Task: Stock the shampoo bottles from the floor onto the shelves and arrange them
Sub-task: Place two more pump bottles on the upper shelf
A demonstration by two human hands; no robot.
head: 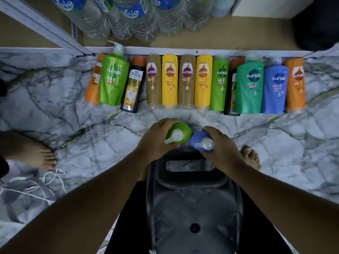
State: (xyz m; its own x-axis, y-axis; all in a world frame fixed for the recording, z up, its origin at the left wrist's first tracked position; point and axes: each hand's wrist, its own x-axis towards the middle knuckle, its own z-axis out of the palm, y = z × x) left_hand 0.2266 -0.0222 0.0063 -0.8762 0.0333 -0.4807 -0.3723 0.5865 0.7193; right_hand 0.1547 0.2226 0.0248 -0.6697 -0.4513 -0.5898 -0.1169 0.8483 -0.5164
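Observation:
My left hand (pixel 156 137) grips a green pump bottle (pixel 181 131) seen from above, its white pump head showing. My right hand (pixel 220 145) grips a blue pump bottle (pixel 197 141) right beside it, also pump upward. Both are held over the marble-pattern floor (pixel 55 107). Beyond them a row of several shampoo bottles (pixel 187 79) stands against the white shelf edge (pixel 183 51): orange, green, black, tan, yellow, teal and blue ones.
A dark plastic stool (pixel 194 198) sits between my legs below the hands. My bare feet (pixel 40 153) rest on the floor at both sides. Large water bottles (pixel 128 19) fill the brown shelf board above. A white cable (pixel 51 180) lies at left.

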